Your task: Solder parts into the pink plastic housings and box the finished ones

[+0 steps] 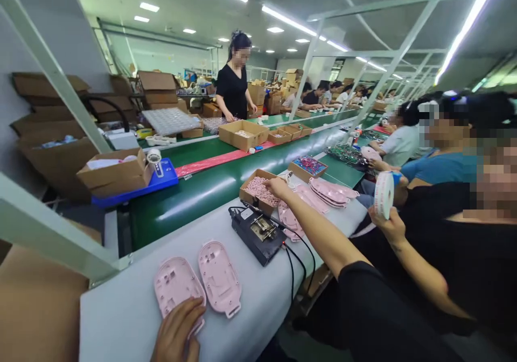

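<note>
My left hand (177, 332) is curled over the lower edge of a pink plastic shell (176, 281), its fingers closed against it. Beside that lies a second pink shell (220, 278), its inner side with posts and cutouts facing up. My right arm stretches forward, and my right hand (278, 187) is at a cardboard box of small pink parts (259, 189). Its fingers are drawn together over the parts; what they hold is too small to make out. Near that box sits a black device with a metal mechanism (260, 232) and cables.
More pink shells (329, 192) are stacked at the right, near a box of coloured small parts (307, 167). A co-worker's hand (390, 224) holds a white tape roll (383, 195) close by. A green conveyor (194, 189) runs behind the table; another person (234, 84) stands across it.
</note>
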Demonstrator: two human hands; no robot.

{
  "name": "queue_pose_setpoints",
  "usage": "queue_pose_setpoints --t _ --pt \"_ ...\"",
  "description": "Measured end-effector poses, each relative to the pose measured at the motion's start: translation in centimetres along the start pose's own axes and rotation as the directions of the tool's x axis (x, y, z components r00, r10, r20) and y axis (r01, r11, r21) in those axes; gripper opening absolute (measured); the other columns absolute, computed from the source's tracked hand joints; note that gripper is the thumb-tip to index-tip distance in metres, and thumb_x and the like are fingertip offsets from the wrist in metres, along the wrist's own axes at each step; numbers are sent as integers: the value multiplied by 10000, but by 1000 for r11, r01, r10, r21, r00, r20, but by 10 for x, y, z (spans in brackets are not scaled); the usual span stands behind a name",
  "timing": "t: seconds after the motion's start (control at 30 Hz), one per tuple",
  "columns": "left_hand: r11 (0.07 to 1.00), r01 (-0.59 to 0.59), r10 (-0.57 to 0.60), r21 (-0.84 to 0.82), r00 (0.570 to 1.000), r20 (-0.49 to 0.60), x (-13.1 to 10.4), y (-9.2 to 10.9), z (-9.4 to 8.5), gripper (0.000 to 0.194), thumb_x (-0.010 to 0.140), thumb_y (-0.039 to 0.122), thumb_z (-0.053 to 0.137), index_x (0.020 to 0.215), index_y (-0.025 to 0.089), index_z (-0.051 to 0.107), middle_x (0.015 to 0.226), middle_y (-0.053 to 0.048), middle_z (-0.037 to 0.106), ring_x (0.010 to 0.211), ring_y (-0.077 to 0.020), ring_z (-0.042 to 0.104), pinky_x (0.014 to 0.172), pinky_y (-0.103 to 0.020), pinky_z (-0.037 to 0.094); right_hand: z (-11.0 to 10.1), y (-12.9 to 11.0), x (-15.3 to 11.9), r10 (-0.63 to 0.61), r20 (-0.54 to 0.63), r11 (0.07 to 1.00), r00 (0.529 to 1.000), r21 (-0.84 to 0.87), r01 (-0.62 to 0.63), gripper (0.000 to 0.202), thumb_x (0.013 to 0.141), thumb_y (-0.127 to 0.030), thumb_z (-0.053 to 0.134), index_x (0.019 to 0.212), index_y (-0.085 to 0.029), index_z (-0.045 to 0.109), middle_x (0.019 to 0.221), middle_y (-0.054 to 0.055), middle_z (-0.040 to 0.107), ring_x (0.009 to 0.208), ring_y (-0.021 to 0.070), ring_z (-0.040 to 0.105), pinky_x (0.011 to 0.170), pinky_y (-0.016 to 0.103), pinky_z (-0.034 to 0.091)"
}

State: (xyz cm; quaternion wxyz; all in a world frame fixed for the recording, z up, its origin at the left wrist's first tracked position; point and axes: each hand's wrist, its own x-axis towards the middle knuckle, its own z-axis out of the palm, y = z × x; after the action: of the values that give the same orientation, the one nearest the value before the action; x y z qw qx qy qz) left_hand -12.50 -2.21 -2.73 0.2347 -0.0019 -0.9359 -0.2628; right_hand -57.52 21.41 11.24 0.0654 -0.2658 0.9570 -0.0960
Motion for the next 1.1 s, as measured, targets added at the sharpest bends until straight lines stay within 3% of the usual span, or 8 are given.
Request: queue_pose_setpoints --t 0.13,0.23,0.33,0.43,0.57,0.7,0.87,1.1 --pt "839 420 -427 -347 902 61 2 32 -12 298 915 331 584 1168 258 724 1256 -48 676 1210 -232 609 1095 -356 453 -5 -37 -28 -112 -119 994 987 7 114 327 1000 -170 499 1259 -99 685 1168 182 691 1097 260 666 1016 395 489" --pt "192 572 -710 -797 642 289 20 65 -23 382 938 489 597 1155 185 678 1253 -103 657 1167 -240 618 980 -319 516 22 -95 -85 -381 -164 904 910 143 404 318 1032 -280 480 1253 -206 696 1185 75 708 1096 207 675 989 314 510" --pt "-442 281 -668 -852 531 522 44 83 -28 446 985 490 517 1202 120 635 1249 -147 643 1049 -237 658 840 -317 568 64 -162 -160 -816 -285 393 504 366 844 298 1018 -223 489 1254 -215 671 1141 37 721 1026 157 684 905 261 551" --pt "-628 178 -648 -758 420 635 55 84 -30 417 1045 414 390 1162 91 627 1009 -110 680 790 -154 675 657 -244 556 97 -216 -209 -880 -309 233 362 383 894 191 994 -198 550 1103 -170 705 1226 54 677 1136 198 600 1032 345 504" --pt "-683 74 -674 -726 319 667 55 79 -32 238 1042 262 410 1019 101 584 831 -49 645 692 -102 660 614 -187 536 123 -243 -215 -797 -329 319 507 485 814 92 944 -279 674 957 -212 736 1190 37 657 1082 220 527 957 422 479" --pt "-637 -10 -741 -771 287 608 61 69 -41 214 1046 208 395 900 133 532 702 18 552 533 -50 561 495 -142 458 126 -238 -195 -762 -346 209 547 669 713 148 931 -261 699 1072 -217 696 1188 36 653 1127 199 553 990 408 449" --pt "-551 -8 -789 -834 330 518 54 41 -67 321 1019 231 431 712 141 457 560 56 215 376 -52 249 345 -188 162 123 -194 -177 -556 -347 283 756 775 565 184 979 -159 592 1140 -216 663 1074 43 679 1036 150 627 924 323 492" --pt "-506 113 -807 -855 287 516 30 54 -58 135 830 90 478 907 92 589 720 6 361 537 -79 416 421 -191 383 118 -126 -207 -443 -331 438 833 731 523 113 962 -172 602 1044 -176 681 930 52 699 851 141 653 769 279 530"
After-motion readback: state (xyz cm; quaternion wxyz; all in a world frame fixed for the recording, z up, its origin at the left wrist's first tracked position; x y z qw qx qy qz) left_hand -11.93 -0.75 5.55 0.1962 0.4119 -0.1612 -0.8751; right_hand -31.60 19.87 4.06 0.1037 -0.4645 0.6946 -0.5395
